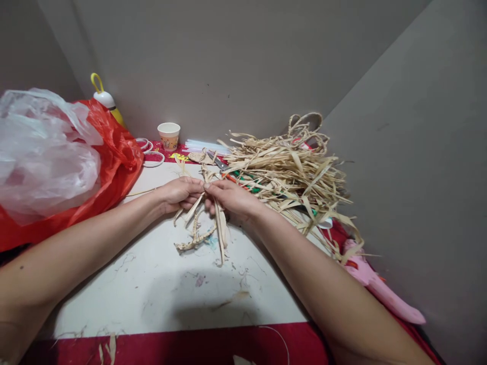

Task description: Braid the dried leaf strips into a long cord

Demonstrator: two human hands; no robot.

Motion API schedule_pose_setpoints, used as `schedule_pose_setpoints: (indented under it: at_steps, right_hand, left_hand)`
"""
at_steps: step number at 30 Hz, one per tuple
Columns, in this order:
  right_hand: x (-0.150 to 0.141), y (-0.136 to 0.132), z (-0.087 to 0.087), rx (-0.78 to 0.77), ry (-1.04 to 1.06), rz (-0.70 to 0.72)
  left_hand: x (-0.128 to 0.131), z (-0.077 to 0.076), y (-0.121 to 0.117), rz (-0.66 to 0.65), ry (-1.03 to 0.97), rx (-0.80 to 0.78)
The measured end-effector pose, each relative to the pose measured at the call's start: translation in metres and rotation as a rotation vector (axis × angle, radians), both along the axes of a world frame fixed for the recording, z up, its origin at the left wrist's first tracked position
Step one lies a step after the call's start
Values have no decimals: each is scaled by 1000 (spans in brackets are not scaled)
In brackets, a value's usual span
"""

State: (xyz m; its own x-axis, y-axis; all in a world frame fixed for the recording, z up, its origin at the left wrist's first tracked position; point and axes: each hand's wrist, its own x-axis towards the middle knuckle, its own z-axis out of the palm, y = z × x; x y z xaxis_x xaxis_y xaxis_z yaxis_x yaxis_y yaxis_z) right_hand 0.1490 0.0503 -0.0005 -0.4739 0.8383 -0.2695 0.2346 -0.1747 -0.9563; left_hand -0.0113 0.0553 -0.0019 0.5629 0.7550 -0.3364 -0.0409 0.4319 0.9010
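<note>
Both hands meet over the middle of a white board. My left hand and my right hand are closed, pinching a bundle of dried straw strips between fingertips. Below the hands a braided length of the strips hangs down and rests on the board. Loose strip ends stick up above the fingers.
A big pile of dried straw strips lies right of the hands, with scissors partly under it. Red and clear plastic bags fill the left. A paper cup, white rings, a yellow bottle and a pink object lie around. Grey walls close in.
</note>
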Motion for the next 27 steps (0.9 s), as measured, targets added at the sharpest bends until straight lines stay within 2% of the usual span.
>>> schedule_pose_setpoints:
  at_steps: [4, 7, 13, 16, 22, 27]
  right_hand:
    - [1, 6, 0, -94, 0, -39]
    - [6, 10, 3, -178, -25, 24]
    - [12, 15, 3, -342, 88, 104]
    - [10, 15, 2, -344, 112, 65]
    - [4, 9, -1, -256, 71, -29]
    - [-2, 5, -4, -293, 99, -90]
  left_hand:
    - [-1, -1, 0, -38, 0, 27]
    - [-2, 0, 0, -79, 47, 91]
    - [1, 4, -4, -39, 204, 273]
    - [1, 7, -5, -43, 320, 404]
    - [-4, 20, -4, -103, 621, 624]
    - [0, 21, -7, -76, 870, 843]
